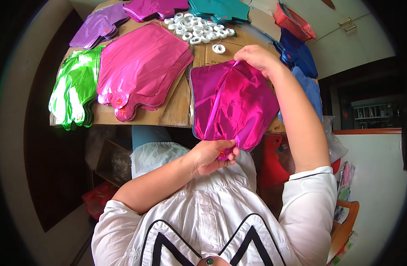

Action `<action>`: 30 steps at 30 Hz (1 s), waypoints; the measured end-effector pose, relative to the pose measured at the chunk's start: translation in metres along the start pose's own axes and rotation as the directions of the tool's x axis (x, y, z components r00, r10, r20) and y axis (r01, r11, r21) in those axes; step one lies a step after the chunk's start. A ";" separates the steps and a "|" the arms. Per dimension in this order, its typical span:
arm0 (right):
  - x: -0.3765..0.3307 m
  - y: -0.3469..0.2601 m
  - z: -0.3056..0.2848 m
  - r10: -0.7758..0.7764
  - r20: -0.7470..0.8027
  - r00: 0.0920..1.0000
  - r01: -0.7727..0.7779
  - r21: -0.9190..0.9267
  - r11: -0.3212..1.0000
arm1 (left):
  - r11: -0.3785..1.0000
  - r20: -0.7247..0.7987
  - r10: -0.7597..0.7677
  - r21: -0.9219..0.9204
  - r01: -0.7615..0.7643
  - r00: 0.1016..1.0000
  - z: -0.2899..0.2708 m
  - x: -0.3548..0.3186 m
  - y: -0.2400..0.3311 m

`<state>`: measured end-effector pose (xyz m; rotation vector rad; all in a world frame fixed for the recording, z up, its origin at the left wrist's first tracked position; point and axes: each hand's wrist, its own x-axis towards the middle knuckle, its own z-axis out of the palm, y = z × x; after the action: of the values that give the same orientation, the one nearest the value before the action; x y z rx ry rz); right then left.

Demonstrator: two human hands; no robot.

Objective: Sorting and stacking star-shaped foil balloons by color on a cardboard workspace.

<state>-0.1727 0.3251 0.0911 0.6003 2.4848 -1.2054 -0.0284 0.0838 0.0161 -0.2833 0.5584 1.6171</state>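
Note:
A flat magenta foil balloon (245, 104) is stretched between my two hands, with a crease running down its length. My left hand (214, 156) pinches its near end by the neck, just past the table's front edge. Farther off, my right hand (256, 58) grips the far edge between thumb and fingers. Under the lifted sheet, more purple foil lies on the cardboard, partly covered by it. A stack of pink foil balloons (145, 66) rests to the left, their rounded necks toward me.
Green foil balloons (74, 84) hang slightly over the table's front left edge. Purple (99, 26) and teal foil stacks (219, 9) lie at the back, near small white ribbon rolls (199, 29). Blue foil (305, 86) lines the right side, below a red basket (294, 22).

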 end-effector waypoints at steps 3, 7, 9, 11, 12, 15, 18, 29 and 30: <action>-0.009 -0.005 -0.002 -0.052 0.047 0.998 0.053 -0.018 0.998 | 0.999 0.045 0.005 -0.042 -0.003 0.999 -0.002 0.001 0.001; -0.008 -0.001 -0.003 -0.047 0.035 0.998 0.048 -0.022 0.999 | 0.992 0.091 0.015 -0.123 -0.004 0.996 0.008 -0.006 0.008; 0.001 0.007 -0.004 -0.058 0.029 0.998 0.057 0.009 0.998 | 0.993 0.087 0.011 -0.122 0.000 0.996 0.010 -0.005 0.010; 0.008 0.012 -0.004 -0.074 0.018 0.997 0.074 0.018 0.997 | 0.996 0.053 -0.009 -0.088 0.014 0.999 0.007 0.001 0.008; 0.008 0.011 -0.003 -0.074 0.020 0.997 0.074 -0.001 0.997 | 0.998 0.015 -0.007 -0.066 0.008 1.000 0.007 0.002 0.007; 0.007 0.007 -0.002 -0.089 0.014 0.996 0.089 -0.061 0.994 | 1.000 -0.070 0.003 -0.013 -0.004 0.998 0.009 0.006 0.005; 0.007 0.007 0.000 -0.162 -0.047 0.986 0.150 -0.200 0.968 | 1.000 -0.074 0.021 0.011 -0.021 0.997 0.011 0.007 0.003; -0.073 -0.079 0.024 -0.699 0.561 0.443 0.883 -0.407 0.233 | 0.999 -0.024 0.031 0.030 -0.030 0.999 0.014 0.008 0.005; -0.077 -0.089 0.041 -0.603 0.685 0.409 0.906 -0.381 0.183 | 0.999 -0.023 0.040 0.001 -0.040 0.999 0.014 0.007 0.005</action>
<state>-0.1468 0.2253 0.1603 -1.2260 2.5379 -0.2752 -0.0318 0.0970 0.0256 -0.2920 0.5852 1.6536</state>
